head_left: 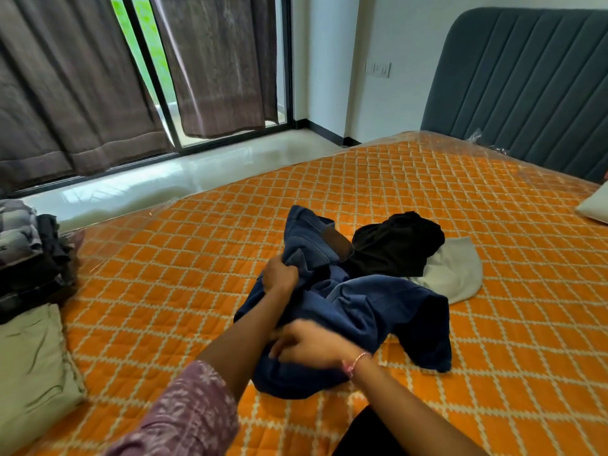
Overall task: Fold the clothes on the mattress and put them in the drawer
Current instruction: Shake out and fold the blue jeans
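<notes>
Both hands are on the blue garment (355,311), a crumpled dark-blue denim-looking piece lying about mid-mattress (493,291), just at twelve o'clock from the person. The left hand (279,274) has its fingers curled tight around a bunched fold at the garment's ten o'clock edge, a firm grip with the cloth pulled up into the fist. The right hand (309,343) lies across the near part of the same garment at its seven o'clock side; it is motion-blurred, fingers bent over the fabric, and whether it pinches the cloth or only presses on it I cannot tell. A pink bracelet (357,362) sits on that wrist, and a mauve patterned sleeve (184,413) covers the left upper arm. At two o'clock from the blue piece, touching it, sits a black garment (398,245) in a loose heap, and under that heap's far right edge a white cloth (457,274) spreads flat on the orange quilted cover. Over at nine o'clock, at the mattress edge, a stack of folded clothes (29,258) stands in greys and darks, with a pale green folded piece (33,366) lying just nearer than it. A grey padded headboard (526,87) rises at one o'clock, brown curtains (65,87) hang at eleven.
</notes>
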### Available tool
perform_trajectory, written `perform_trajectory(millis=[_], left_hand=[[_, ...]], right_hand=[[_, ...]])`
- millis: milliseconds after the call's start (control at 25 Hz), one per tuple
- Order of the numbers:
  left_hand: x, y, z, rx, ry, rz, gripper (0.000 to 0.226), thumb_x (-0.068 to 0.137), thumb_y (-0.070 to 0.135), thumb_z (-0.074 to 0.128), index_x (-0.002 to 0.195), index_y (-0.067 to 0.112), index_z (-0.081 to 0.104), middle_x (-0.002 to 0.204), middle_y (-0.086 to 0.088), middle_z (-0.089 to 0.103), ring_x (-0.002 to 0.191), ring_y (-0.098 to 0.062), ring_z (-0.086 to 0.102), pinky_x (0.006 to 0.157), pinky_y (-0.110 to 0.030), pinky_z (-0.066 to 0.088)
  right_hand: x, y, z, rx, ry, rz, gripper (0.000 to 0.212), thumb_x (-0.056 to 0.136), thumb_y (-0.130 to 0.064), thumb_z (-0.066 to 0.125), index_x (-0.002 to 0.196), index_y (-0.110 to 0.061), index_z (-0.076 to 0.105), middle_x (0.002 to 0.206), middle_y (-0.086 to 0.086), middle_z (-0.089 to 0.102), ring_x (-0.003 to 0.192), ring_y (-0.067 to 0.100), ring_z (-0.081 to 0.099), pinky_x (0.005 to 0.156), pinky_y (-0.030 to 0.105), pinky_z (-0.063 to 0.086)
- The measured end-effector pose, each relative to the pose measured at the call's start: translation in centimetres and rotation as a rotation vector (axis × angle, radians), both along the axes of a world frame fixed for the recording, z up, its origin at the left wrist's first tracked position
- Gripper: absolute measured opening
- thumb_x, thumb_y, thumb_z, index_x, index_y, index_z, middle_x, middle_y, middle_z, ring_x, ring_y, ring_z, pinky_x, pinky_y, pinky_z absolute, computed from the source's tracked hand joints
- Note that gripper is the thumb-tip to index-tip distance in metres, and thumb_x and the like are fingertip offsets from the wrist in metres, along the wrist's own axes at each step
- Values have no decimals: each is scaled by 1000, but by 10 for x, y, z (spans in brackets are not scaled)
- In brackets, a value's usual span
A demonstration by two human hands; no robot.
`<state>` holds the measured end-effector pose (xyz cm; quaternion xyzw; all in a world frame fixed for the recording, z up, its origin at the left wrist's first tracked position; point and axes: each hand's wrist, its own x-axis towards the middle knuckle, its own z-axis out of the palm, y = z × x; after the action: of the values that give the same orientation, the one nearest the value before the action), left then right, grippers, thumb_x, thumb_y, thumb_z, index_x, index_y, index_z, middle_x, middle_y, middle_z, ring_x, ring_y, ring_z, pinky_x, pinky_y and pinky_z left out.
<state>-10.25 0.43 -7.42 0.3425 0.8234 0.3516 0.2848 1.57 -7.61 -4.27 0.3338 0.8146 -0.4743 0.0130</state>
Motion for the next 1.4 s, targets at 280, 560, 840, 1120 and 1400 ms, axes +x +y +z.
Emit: perform_trajectory(millis=[280, 560, 840, 1120, 1400], left_hand=[[-100, -46, 68, 374, -750, 107, 17, 70, -3, 41, 64, 12, 39, 60, -6, 44, 56, -23, 43, 51, -28, 37], [-199, -132, 152, 458, -774, -2, 28, 91, 1, 32, 86, 5, 59, 63, -5, 70, 56, -17, 67, 53, -22, 55], [-287, -199, 204, 414, -120, 339, 40, 82, 20, 56, 117, 2, 55, 124, -22, 55, 103, -38, 57, 85, -40, 50], [-300, -264, 225, 753, -345, 57, 18, 88, 20, 65, 104, 14, 62, 102, -12, 68, 95, -28, 65, 91, -42, 51], [-313, -290, 234, 911, -381, 456, 18, 97, 22, 53, 80, 18, 59, 83, -7, 66, 87, -32, 64, 84, -44, 54]], right_hand=[[26, 78, 29, 317, 201, -894, 41, 89, -14, 61, 128, -7, 54, 120, 15, 60, 112, 26, 56, 89, 29, 40], [-93, 42, 74, -350, 537, -399, 27, 92, -20, 56, 119, -23, 57, 111, -8, 67, 108, 12, 60, 88, 31, 44], [-245, -58, 148, -272, 615, -89, 40, 77, -32, 70, 114, -24, 59, 97, -6, 69, 82, 8, 64, 67, 24, 51], [-343, -109, 176, -136, 822, -185, 38, 82, -17, 66, 119, -8, 62, 110, 12, 69, 99, 21, 66, 87, 31, 54], [-321, -83, 203, -159, 861, -550, 4, 85, -4, 64, 82, -7, 64, 87, 13, 67, 86, 27, 64, 74, 34, 54]])
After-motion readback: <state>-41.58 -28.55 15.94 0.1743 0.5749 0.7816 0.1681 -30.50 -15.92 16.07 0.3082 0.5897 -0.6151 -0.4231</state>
